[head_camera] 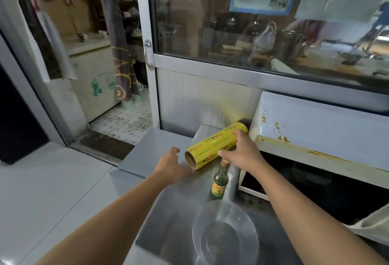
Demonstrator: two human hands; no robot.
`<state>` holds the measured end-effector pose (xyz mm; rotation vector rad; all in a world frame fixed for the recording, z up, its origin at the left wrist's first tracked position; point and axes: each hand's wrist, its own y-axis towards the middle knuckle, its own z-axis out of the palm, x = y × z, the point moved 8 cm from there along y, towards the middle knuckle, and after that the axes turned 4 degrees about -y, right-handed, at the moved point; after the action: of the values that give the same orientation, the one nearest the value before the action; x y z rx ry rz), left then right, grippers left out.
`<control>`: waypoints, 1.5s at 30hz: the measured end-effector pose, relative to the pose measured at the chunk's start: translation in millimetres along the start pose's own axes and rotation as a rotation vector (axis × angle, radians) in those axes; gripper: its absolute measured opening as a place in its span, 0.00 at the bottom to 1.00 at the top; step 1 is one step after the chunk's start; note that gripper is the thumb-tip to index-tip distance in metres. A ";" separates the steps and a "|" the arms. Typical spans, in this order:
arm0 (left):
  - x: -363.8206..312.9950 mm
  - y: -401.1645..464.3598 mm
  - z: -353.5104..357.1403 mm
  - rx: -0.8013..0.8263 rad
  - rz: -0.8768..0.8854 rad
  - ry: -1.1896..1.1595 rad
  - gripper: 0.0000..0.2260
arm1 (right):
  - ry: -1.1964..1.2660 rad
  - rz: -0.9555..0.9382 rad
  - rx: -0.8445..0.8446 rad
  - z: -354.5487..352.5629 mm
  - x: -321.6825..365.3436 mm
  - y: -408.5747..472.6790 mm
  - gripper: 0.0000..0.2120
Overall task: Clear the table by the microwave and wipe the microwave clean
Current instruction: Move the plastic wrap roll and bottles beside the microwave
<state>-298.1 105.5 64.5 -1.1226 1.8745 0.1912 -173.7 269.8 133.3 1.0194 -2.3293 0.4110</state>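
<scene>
A: Right hand (245, 153) gripping the yellow roll (216, 145) from above, fingers curled round it; left hand (171, 166) beside the roll's near open end, fingers loosely spread, holding nothing

B: And the roll's place?

A: Lying on the steel table (145, 155), left of the stained microwave (315, 138), far end near the wall

B: Risks?

A: Likely knocking over the small bottle (220, 182) just below the right wrist while lifting; possibly dropping the roll into the glass bowl (225, 235) nearer

B: Contents?

A: Bottle holding dark liquid; bowl seemingly holding nothing
</scene>
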 end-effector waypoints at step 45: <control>59.5 213.8 37.3 0.117 0.137 0.197 0.41 | -0.677 -0.187 0.396 149.0 -38.0 207.0 0.58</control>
<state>-448.1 211.0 -66.0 -0.9626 2.1115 0.0484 -361.8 357.8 -19.4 1.7745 -2.7544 0.5255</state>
